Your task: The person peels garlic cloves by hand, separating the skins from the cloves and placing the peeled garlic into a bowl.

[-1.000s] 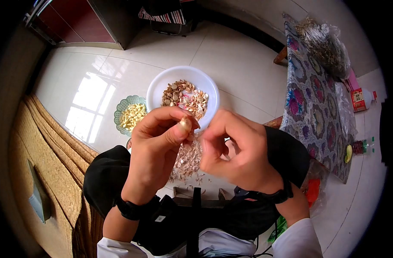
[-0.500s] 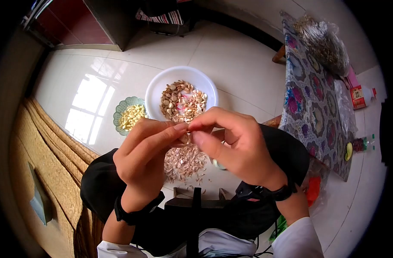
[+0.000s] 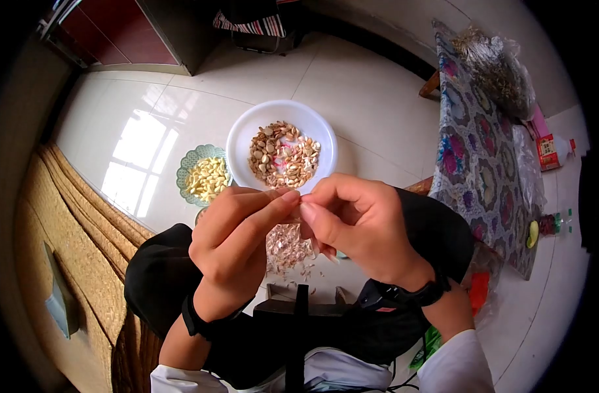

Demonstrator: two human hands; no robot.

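Observation:
My left hand and my right hand meet fingertip to fingertip, each in a pinch; the small thing between them is mostly hidden by the fingers. Just beyond them stands a white plastic basin holding brown and whitish clove- or kernel-like pieces. To its left, a green scalloped dish bears smooth pale yellow pieces. Below the hands, thin pinkish-brown skins lie in a loose heap, partly covered by my fingers.
Woven straw mats run along the left side. A table with a flowered cloth stands at right, with a plastic bag of dried plants on it. A dark red cabinet is at the back left.
Both hands have shifted slightly right in view, still pinched together; the right fingers are curled more. The basin and dish appear a little further right as the view shifts.

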